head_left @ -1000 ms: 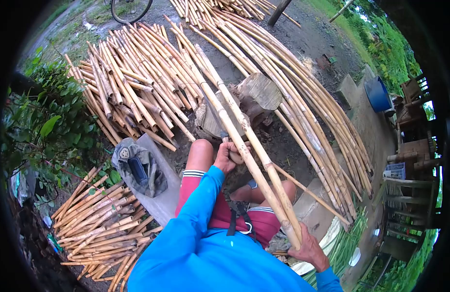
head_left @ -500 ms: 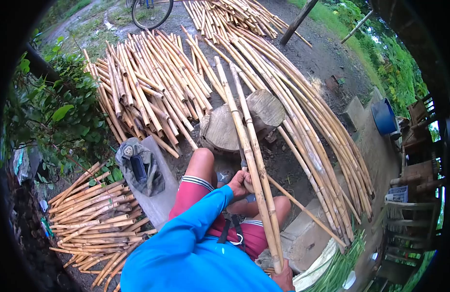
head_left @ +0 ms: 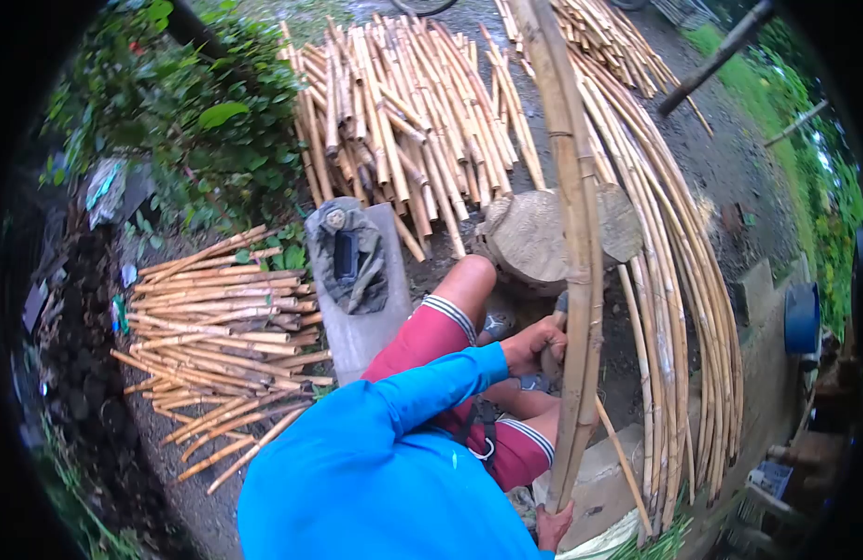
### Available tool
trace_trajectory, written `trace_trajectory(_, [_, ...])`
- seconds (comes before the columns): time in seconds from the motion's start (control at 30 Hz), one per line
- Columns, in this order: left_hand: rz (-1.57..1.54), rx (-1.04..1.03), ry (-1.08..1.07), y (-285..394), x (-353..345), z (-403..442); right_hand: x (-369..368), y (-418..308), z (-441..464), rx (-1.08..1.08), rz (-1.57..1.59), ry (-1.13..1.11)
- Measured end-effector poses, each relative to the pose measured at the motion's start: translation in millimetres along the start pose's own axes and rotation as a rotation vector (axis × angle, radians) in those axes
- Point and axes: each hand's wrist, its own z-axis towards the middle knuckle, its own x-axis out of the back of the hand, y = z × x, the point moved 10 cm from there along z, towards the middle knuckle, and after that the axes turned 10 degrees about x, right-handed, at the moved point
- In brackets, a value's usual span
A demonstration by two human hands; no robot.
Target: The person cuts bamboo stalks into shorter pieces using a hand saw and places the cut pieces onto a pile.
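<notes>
Two long bamboo poles (head_left: 579,252) rise side by side, close to the camera, leaning past a round cut log (head_left: 529,238). My right hand (head_left: 553,526) is closed round their lower end near the bottom of the view. My left hand (head_left: 534,349), at the end of the blue sleeve, is closed in a fist beside the poles at about knee height. It grips a tool handle (head_left: 562,302) with a dark upper end; the poles hide the rest of the tool. Both bare knees show under red shorts (head_left: 417,341).
Cut bamboo lies in a large pile (head_left: 403,121) ahead and a smaller pile (head_left: 226,327) at left. Long poles (head_left: 679,308) lie along the right. A grey cap (head_left: 357,261) rests on a slab (head_left: 352,341). A blue bucket (head_left: 802,317) stands far right.
The view has swung left and down, so the surroundings shift right. The held poles' upper ends have risen toward the camera and out of view. Both hands keep their grip.
</notes>
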Motion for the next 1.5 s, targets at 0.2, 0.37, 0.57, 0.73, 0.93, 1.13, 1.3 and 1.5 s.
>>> trace_trajectory(0.2, [0.43,-0.385,-0.087,69.2,-58.0,-51.0,88.3,-67.8,122.9,0.297,0.026,0.224])
trace_trajectory(0.37, [0.679,-0.485,0.028,122.0,-82.1,-141.0,109.1,-156.3,222.3,0.689,-0.036,0.338])
trace_trajectory(0.57, [0.529,-0.598,0.215,153.5,-57.2,-271.7,127.8,-318.9,245.6,0.951,0.031,0.249])
trace_trajectory(0.73, [0.007,-0.902,0.375,156.0,53.0,-388.7,123.5,-444.3,206.7,1.217,-0.117,0.062])
trace_trajectory(0.93, [-0.346,-1.134,0.586,88.4,226.0,-495.3,68.3,-532.8,128.4,1.446,-0.231,-0.183])
trace_trajectory(1.13, [-0.71,-1.296,0.912,-3.0,309.7,-548.5,-8.5,-548.2,97.0,1.432,-0.295,-0.431])
trace_trajectory(1.3, [-0.767,-1.296,1.04,-22.1,329.0,-598.7,-47.0,-558.8,66.8,1.394,-0.25,-0.575])
trace_trajectory(1.5, [-0.693,-1.399,1.112,29.8,326.7,-703.6,-76.6,-598.7,32.0,1.437,-0.093,-0.59])
